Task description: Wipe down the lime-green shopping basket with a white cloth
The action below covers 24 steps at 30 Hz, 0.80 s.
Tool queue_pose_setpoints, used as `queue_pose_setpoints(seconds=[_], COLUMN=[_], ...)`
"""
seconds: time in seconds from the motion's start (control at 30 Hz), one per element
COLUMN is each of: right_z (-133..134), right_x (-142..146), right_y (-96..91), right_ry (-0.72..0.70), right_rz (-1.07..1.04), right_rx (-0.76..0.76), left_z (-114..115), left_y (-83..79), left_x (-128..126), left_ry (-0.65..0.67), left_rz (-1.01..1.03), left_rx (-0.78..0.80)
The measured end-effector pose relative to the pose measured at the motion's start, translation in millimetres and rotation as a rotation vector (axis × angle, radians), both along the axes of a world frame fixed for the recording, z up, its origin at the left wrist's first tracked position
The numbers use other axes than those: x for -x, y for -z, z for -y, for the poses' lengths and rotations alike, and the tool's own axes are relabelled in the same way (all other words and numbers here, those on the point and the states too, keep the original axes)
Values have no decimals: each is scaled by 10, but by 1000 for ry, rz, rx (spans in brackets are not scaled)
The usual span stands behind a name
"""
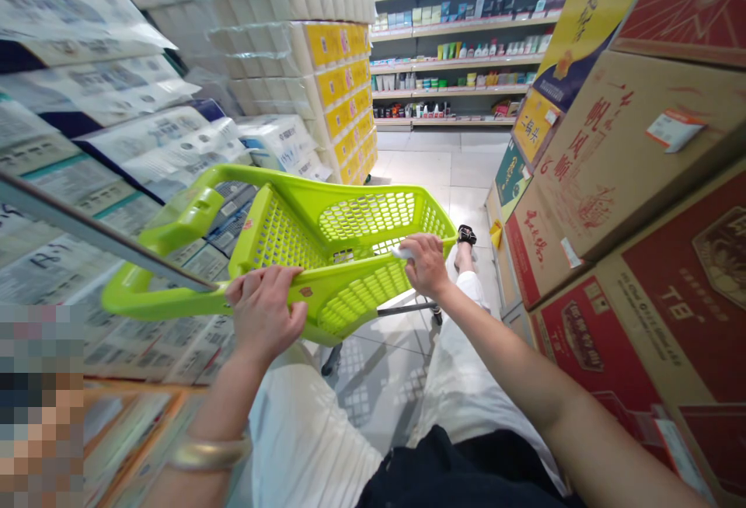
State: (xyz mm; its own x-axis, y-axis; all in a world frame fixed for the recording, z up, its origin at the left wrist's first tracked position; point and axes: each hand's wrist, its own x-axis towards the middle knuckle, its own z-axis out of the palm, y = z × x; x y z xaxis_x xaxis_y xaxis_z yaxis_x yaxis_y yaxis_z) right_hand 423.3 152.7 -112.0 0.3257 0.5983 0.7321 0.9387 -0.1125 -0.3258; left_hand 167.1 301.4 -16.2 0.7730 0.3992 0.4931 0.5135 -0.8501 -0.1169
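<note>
A lime-green plastic shopping cart [364, 217] with a perforated basket rolls ahead of me on a metal frame. My left hand [265, 314] is curled over its near rim. My right hand [423, 265] grips the rim on the far right side, and a small white item [401, 253], perhaps a tissue, pokes out between thumb and rim. The basket looks bare, though my hands and its rims hide parts of it.
Wrapped toilet-paper packs [291, 50] are stacked high on the left. Printed cardboard cartons [629, 182] wall the right side. A tiled aisle [425, 170] runs ahead to shelves of small packaged goods [460, 42]. A sandalled foot [466, 236] shows beyond the cart.
</note>
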Motion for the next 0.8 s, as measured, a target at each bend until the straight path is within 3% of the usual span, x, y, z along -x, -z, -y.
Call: queue_pose_setpoints(seconds=[0.1, 0.2, 0.33, 0.43, 0.53, 0.67, 0.8], right_z=[174, 111, -149, -171, 44, 402, 459], right_x=[-215, -123, 285, 389, 150, -332, -360], right_y=[114, 127, 18, -44, -4, 143, 208], right_ry=[197, 310, 106, -20, -13, 132, 307], right_rz=[-86, -162, -103, -32, 25, 31, -80], right_rx=[-95, -175, -139, -45, 0, -66, -173], left_z=[-8, -6, 2, 5, 15, 58, 92], left_y=[7, 14, 15, 17, 28, 36, 29], left_x=[11, -5, -29, -16, 19, 44, 19], left_ry=[4, 8, 10, 12, 16, 31, 42], left_rz=[8, 9, 20, 25, 30, 44, 56], left_rx=[-10, -9, 5, 12, -1, -13, -8])
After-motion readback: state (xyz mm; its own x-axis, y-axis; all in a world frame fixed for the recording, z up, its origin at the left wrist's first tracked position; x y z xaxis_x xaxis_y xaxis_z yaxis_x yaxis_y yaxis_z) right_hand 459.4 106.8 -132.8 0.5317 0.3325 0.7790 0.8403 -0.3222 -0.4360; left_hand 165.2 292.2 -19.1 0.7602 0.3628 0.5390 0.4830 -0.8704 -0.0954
